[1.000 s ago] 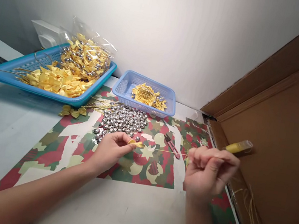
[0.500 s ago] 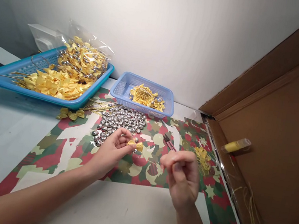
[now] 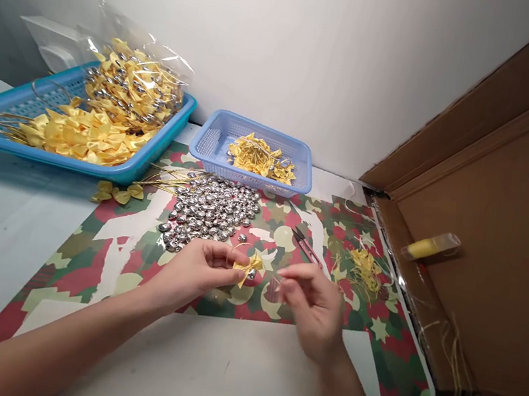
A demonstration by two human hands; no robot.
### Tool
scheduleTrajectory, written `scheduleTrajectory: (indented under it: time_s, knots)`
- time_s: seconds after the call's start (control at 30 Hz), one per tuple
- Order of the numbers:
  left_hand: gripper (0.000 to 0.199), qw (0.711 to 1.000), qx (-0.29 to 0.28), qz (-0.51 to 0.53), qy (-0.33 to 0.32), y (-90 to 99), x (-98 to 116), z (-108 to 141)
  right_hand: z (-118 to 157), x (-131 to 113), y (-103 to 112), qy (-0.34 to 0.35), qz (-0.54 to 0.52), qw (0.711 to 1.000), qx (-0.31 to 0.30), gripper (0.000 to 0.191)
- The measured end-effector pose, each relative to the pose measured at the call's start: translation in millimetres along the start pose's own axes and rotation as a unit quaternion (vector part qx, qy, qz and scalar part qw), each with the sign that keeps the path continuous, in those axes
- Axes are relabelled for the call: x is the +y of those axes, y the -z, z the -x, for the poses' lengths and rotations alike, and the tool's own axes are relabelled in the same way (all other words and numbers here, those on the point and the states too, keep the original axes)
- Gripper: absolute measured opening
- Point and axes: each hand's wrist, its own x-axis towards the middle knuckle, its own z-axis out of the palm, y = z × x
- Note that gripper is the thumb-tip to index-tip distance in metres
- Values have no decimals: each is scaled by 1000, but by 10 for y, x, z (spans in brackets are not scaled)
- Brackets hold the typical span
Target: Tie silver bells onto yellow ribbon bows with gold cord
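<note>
My left hand (image 3: 206,273) pinches a yellow ribbon bow (image 3: 249,265) between thumb and fingers. A silver bell (image 3: 251,275) shows against the bow's lower right side, and a thin gold strand loops above it. To the right, my right hand (image 3: 312,304) is closed in a pinch, apart from the bow. Something thin and pale may be at its fingertips, too fine and blurred to name. Just beyond that hand lie thread snips (image 3: 306,245) with dark blades and pinkish handles. A heap of silver bells (image 3: 212,209) spreads on the patterned paper beyond my left hand.
A large blue basket (image 3: 143,164) at left holds yellow bows and a clear bag. Behind the bells stands a smaller blue basket (image 3: 206,141) with more bows. Yellow thread scraps (image 3: 365,269) lie right, near a cardboard wall (image 3: 498,196) bearing a yellow tube (image 3: 431,246).
My right hand has come down and slightly left, closer to the bow. My left hand has lowered a little and turned the bow, so a silver bell now shows on it.
</note>
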Motion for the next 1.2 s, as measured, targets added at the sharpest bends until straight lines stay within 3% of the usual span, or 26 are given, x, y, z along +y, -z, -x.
scheduleTrajectory:
  time_s: [0.13,0.3,0.47,1.2]
  knots:
    - [26,999,34,-15,-26,-28,-3,10,26,55,-181,-39,107,991,-75,13]
    - [24,997,52,-25,-42,-49,20,44,78,146,-287,-29,121,992,-28,11]
    - [24,998,59,3,-18,-68,59,49,90,163,-296,-12,119,993,0,11]
    - [23,998,62,-19,-13,-71,63,71,90,132,-308,-20,155,988,11,15]
